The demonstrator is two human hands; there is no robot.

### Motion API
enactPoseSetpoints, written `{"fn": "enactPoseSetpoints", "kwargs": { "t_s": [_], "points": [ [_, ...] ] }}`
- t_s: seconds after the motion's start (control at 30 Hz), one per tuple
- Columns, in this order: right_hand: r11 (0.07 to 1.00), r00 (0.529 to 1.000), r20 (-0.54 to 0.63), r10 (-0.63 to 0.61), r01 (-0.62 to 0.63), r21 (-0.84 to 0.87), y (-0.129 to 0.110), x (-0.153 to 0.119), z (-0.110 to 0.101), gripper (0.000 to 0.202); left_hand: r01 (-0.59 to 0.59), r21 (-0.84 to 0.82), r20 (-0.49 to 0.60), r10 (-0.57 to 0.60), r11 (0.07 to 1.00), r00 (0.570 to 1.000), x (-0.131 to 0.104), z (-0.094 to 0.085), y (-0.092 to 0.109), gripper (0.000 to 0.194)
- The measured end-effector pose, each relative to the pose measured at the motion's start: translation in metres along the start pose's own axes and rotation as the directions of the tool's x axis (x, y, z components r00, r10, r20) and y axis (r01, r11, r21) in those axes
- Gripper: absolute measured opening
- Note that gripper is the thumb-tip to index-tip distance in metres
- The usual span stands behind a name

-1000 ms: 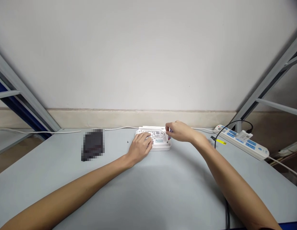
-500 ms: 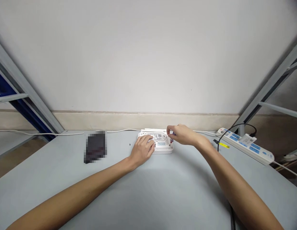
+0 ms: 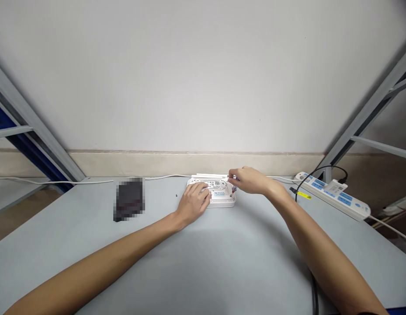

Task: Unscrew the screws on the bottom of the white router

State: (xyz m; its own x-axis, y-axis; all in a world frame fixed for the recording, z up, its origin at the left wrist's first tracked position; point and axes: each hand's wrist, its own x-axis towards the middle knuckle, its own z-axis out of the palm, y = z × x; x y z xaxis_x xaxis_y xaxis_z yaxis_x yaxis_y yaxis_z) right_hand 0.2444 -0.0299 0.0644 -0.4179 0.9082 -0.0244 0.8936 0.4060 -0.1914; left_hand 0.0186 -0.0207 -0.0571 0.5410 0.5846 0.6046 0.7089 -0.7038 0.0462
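Observation:
A white router-like device [image 3: 222, 203] lies on the grey table with its labelled, perforated face up and white antennas along its back edge. My left hand [image 3: 193, 202] rests flat over its left part, fingers spread a little. At the device's right side, my right hand [image 3: 247, 179] grips a small screwdriver [image 3: 234, 189] from above, fingers closed round its handle. The tool's tip points down at the right front corner of the device; whether it touches a screw is too small to tell. A tiny dark screw-like piece [image 3: 176, 195] lies left of the device.
A blurred dark object [image 3: 129, 199] lies on the table [image 3: 203, 271] at the left. At the right stands a white power strip [image 3: 334, 195] with a plugged-in adapter, a black cable [image 3: 296, 197] and a yellow tag [image 3: 304, 195]. A white cable runs along the wall.
The view has shifted slightly, so everything sits a little higher and further left. Both hands keep their places on and over the device.

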Motion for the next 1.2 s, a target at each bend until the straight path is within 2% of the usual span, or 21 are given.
{"fn": "enactPoseSetpoints", "kwargs": {
  "t_s": [0.13,0.4,0.6,0.97,1.2],
  "points": [
    [0.999,0.998,0.023,-0.05,0.05,0.012,-0.0027,-0.0016,0.0004,0.016,-0.007,-0.006,-0.011,0.006,1.0,1.0,0.0005,-0.0004,0.0004,0.021],
    [0.998,0.999,0.043,-0.023,0.021,0.052,-0.0012,-0.001,-0.0008,0.023,-0.01,-0.016,-0.001,0.01,1.0,1.0,0.0008,-0.0011,0.0007,0.02],
    [0.998,0.999,0.029,0.016,-0.018,0.059,-0.0014,0.0006,-0.001,0.017,-0.01,0.002,0.012,0.01,1.0,1.0,0.0005,-0.0013,0.0011,0.02],
    [0.997,0.998,0.031,0.048,-0.049,0.059,0.0001,0.0011,-0.0025,0.021,-0.008,-0.001,0.016,0.008,1.0,1.0,0.001,-0.0008,0.0014,0.021],
    [0.999,0.999,0.039,-0.006,0.004,0.035,-0.0021,0.0014,-0.0024,0.018,-0.014,0.0,0.002,0.014,1.0,1.0,0.0012,-0.0003,0.0015,0.021]
  ]
}}
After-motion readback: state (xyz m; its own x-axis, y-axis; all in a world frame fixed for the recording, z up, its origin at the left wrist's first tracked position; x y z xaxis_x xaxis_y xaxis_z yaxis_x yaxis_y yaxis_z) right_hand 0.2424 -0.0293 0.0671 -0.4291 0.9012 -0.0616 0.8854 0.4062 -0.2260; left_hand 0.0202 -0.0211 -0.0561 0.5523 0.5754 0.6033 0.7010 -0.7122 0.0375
